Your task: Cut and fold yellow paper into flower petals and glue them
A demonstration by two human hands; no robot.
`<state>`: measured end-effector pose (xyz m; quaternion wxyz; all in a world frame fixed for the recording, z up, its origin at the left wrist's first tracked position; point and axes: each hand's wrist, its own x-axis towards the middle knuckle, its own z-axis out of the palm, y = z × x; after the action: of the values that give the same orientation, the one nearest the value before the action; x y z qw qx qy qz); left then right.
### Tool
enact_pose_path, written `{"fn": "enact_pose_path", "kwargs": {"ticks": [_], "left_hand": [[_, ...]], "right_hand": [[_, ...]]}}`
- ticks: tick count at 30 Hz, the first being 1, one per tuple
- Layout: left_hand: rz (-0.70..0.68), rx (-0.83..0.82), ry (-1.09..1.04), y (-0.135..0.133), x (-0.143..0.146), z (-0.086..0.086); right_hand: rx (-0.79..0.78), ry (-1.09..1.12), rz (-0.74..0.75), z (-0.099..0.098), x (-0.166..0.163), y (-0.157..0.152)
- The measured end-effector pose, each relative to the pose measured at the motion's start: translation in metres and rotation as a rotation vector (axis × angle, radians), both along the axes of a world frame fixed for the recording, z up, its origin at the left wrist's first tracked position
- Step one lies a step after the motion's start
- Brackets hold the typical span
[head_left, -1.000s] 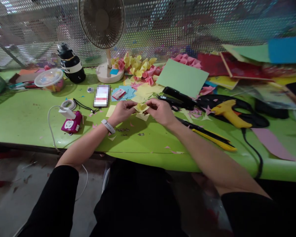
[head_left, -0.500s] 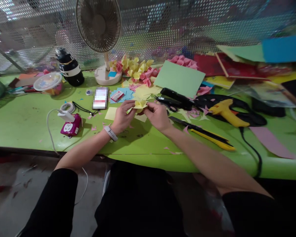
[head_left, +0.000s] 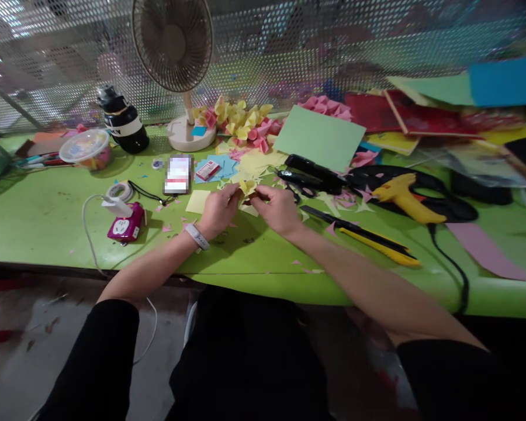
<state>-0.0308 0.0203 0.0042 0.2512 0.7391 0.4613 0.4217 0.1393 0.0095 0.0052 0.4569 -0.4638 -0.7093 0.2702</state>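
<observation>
A small folded yellow paper piece (head_left: 247,186) is pinched between both of my hands above the green table (head_left: 48,219). My left hand (head_left: 219,209), with a white wristband, grips its left side with closed fingers. My right hand (head_left: 277,207) pinches its right side. Loose yellow paper squares (head_left: 198,201) lie flat just under and behind my hands. A heap of folded yellow and pink paper shapes (head_left: 241,123) sits farther back by the fan's base.
A desk fan (head_left: 173,41), black bottle (head_left: 123,121) and lidded plastic tub (head_left: 85,147) stand at the back left. A pink power adapter (head_left: 125,221) lies left. Right of my hands are a black stapler (head_left: 313,169), scissors (head_left: 300,186), a yellow-black cutter (head_left: 368,238), a yellow glue gun (head_left: 405,195) and coloured sheets (head_left: 319,137).
My hands have drawn closer together and squeezed the yellow paper into a tighter, narrower fold. Both stay over the same spot on the table.
</observation>
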Motion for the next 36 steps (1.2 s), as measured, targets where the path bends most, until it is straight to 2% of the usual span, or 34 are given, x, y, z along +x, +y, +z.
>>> {"fn": "enact_pose_path", "kwargs": {"ticks": [8, 15, 20, 23, 28, 30, 33, 36], "left_hand": [[-0.047, 0.043, 0.225, -0.002, 0.004, -0.01], [-0.069, 0.086, 0.606, -0.015, 0.011, -0.018], [-0.1, 0.11, 0.654, -0.021, 0.016, -0.02], [-0.135, 0.074, 0.557, -0.014, 0.012, -0.02], [-0.251, -0.108, 0.069, 0.005, -0.003, -0.01], [-0.265, -0.148, -0.065, 0.009, -0.006, -0.006], [-0.249, -0.162, -0.144, 0.013, -0.008, -0.003], [-0.245, -0.159, -0.128, 0.018, -0.008, -0.007]], "right_hand": [[0.009, -0.045, 0.001, 0.0, -0.004, 0.0], [-0.074, -0.342, -0.017, -0.003, -0.014, -0.01], [-0.133, -0.416, -0.017, -0.005, -0.024, -0.022], [-0.196, -0.368, 0.014, 0.001, -0.019, -0.018], [-0.367, -0.009, 0.092, 0.009, -0.004, -0.001], [-0.403, 0.127, 0.118, 0.009, -0.001, 0.004], [-0.424, 0.219, 0.164, 0.007, 0.0, 0.005], [-0.394, 0.183, 0.214, 0.006, 0.002, 0.005]]}}
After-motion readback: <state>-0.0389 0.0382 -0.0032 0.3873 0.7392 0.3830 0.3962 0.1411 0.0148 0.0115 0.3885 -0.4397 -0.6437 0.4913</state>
